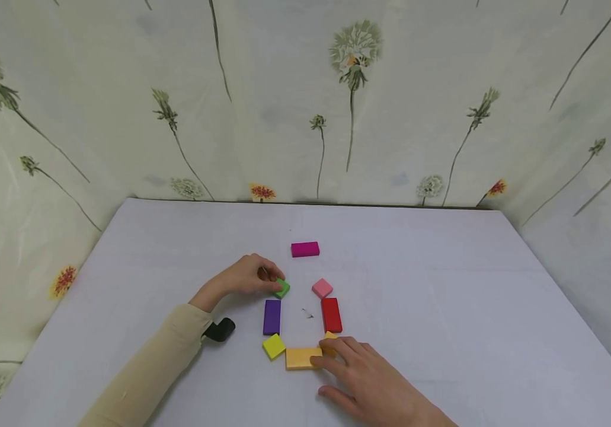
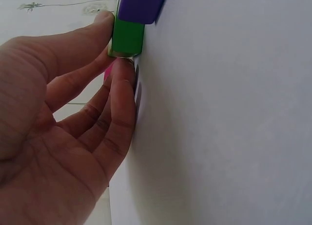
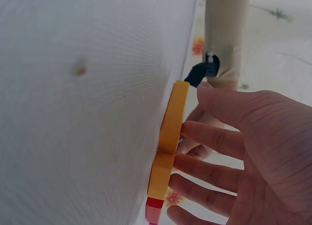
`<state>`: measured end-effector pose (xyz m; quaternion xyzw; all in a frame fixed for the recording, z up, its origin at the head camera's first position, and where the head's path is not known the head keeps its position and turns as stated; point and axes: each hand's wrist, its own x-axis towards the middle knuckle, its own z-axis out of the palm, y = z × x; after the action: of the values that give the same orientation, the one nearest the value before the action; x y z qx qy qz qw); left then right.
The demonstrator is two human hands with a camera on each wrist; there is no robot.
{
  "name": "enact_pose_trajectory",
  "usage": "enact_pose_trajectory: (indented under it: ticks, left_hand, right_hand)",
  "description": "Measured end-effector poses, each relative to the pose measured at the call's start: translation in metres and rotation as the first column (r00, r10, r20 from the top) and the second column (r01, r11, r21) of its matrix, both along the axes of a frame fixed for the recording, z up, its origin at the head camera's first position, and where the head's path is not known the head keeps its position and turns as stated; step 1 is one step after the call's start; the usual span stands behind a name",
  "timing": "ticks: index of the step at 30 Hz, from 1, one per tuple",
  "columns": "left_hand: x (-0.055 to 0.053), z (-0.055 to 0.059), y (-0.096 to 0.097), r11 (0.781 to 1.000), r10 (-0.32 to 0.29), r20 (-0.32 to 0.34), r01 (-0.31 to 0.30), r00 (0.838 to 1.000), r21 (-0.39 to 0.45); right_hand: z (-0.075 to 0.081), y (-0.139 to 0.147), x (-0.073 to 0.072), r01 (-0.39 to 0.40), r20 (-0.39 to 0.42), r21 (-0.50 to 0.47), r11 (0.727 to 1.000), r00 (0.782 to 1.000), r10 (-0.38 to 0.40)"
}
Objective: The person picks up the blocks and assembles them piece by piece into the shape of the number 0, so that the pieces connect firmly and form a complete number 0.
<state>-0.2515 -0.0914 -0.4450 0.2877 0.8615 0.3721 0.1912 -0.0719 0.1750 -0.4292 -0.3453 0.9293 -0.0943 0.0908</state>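
Observation:
My left hand (image 1: pixel 249 274) pinches a small green block (image 1: pixel 282 289) between thumb and fingers, just beyond the upper end of a purple block (image 1: pixel 272 317). In the left wrist view the thumb lies along one face of the green block (image 2: pixel 128 38). My right hand (image 1: pixel 366 373) has its fingers spread, with fingertips at a long orange block (image 1: pixel 301 359) and a small orange block (image 1: pixel 329 337) beside it. The right wrist view shows these fingertips against the tops of the long orange block (image 3: pixel 173 118) and the small one (image 3: pixel 161 176); the thumb stands apart.
A yellow block (image 1: pixel 274 347), a red block (image 1: pixel 331 315) and a pink block (image 1: pixel 322 288) form a ring with the others on the white table (image 1: pixel 444 284). Farther back lies a magenta block (image 1: pixel 305 249). Flower-printed cloth (image 1: pixel 284 148) hangs behind the table.

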Motion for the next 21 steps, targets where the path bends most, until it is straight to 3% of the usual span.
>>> enact_pose_trajectory:
  ticks: [21]
  left_hand:
    - [0.002,-0.002,-0.0006,1.0,-0.009,-0.011,0.009,1.0,-0.019]
  right_hand:
    - [0.0005,-0.0009,-0.0009,0.012,0.016,0.021,1.0,1.0,-0.013]
